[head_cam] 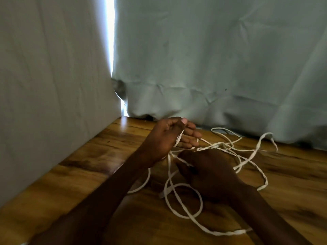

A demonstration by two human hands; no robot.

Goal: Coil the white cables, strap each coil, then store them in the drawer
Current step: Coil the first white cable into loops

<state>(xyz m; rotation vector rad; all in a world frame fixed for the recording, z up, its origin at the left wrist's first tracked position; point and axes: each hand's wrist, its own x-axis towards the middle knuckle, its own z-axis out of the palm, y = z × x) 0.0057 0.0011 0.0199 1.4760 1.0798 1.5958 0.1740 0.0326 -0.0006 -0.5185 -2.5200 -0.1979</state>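
A long flat white cable (184, 197) lies in loose tangled loops on the wooden table (79, 175). My left hand (169, 137) is raised above the table with its palm turned up and its fingers mostly straight; the cable runs across the palm under the thumb. My right hand (210, 172) is just in front of it, back of the hand toward the camera, fingers curled round a strand of the cable. More loops trail off to the right (254, 156). No drawer or strap is in view.
Pale grey-green curtains (212, 68) hang behind the table and along its left side, their hems resting on the wood. A bright gap of light shows between them. Bare wood shows at the near left and far right of the table.
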